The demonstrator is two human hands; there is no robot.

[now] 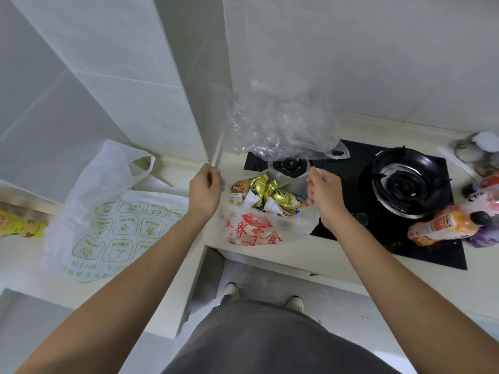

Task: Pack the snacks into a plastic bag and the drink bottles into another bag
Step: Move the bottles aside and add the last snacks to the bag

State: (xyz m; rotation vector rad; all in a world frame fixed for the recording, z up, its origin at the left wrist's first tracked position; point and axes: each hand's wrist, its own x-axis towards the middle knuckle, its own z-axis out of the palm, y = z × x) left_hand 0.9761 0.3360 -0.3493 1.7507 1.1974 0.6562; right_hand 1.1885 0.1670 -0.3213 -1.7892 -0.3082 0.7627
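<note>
A clear plastic bag with red print [253, 232] sits on the counter's front edge, its mouth held apart. My left hand [205, 190] pinches its left handle and my right hand [322, 197] pinches its right handle. Inside lie several snacks [266, 197], gold-wrapped packets and small white ones. A white bag with green print [108, 220] lies flat on the left counter. Drink bottles [445, 228], one orange, lie at the stove's right end.
A black gas stove [405, 184] with two burners is behind and right of the snack bag. A crumpled clear plastic sheet [283, 125] leans on the wall above the left burner. A yellow packet [19, 222] lies at far left. Small items [480, 147] stand at far right.
</note>
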